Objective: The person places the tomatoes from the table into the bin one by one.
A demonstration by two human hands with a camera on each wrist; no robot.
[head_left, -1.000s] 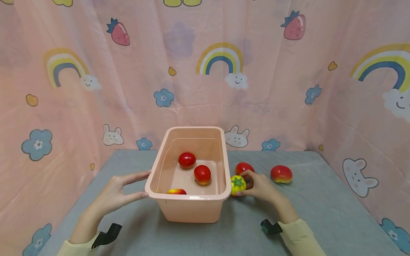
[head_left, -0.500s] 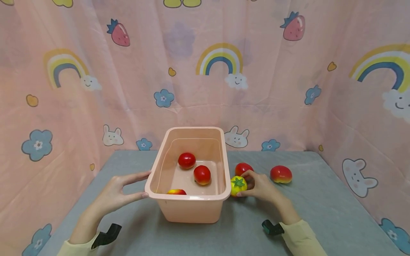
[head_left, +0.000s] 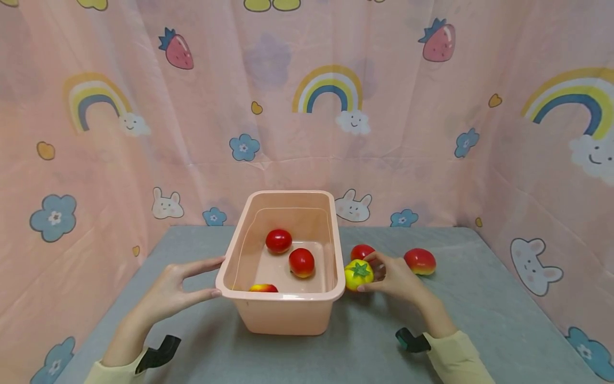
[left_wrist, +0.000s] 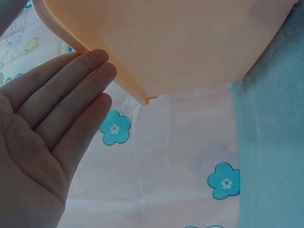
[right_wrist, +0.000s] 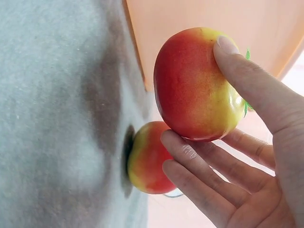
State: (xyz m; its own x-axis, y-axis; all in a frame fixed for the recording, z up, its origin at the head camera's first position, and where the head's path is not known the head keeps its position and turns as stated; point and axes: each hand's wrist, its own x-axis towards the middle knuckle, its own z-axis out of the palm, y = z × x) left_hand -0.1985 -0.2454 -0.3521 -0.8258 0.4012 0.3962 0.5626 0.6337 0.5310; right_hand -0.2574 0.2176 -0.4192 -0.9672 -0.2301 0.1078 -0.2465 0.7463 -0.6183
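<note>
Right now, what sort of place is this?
Likely a staged recording booth, hedged: a pink cartoon-print curtain stands behind and beside a grey-topped table, and black devices sit at both sleeve cuffs.

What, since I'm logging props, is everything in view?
backdrop: count unclear, printed pink, behind
table: 1, grey, in front
bin: 1, peach, on table
binned fruits: 3, red and red-yellow, inside
loose fruits: 2, mostly red, right of bin
held fruit: 1, yellow-red, beside bin
sleeves: 2, pale yellow, lower edge
wrist devices: 2, black, at sleeves
left hand: 1, bare, at bin's left rim
right hand: 1, bare, gripping held fruit
</note>
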